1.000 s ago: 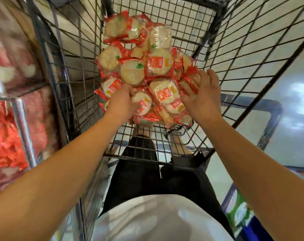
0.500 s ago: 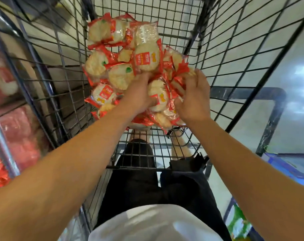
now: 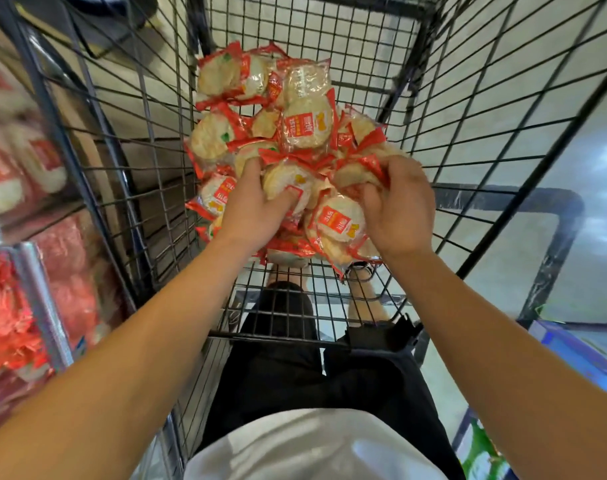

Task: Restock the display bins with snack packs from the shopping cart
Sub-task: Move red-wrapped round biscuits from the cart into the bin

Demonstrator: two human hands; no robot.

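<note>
Grabbing stage, both hands down in the shopping cart (image 3: 468, 109), digging into the heap of snack packs (image 3: 281, 150) on the cart's wire floor. Left hand (image 3: 257, 209) has its fingers (image 3: 252, 168) curled over one round pack near the middle of the pile, thumb pressed on the pack's red label, so it grips that pack. Right hand (image 3: 397, 209) clenches a bunch of wrappers at the right side of the heap, red crimped ends poking out above the knuckles; how many packs it holds can't be told. One more pack with an orange-red label (image 3: 340, 221) lies between the two hands, touching the right thumb but not clearly held.

Packs are all in the cart, none lifted clear of the pile yet. Display bins (image 3: 21, 265) sit to the left outside the cart wall, blurred, already carrying red-wrapped stock.

Judgement: this is the pick-up step of one restock round, task somewhere mid-way since plenty of packs remain. Next move calls for lifting both handfuls up over the left cart wall and across to the bins. Slippery film wrappers, loose bunch in the right hand, so a pack may drop out on the lift; tighter grip or a smaller handful would be safer.
</note>
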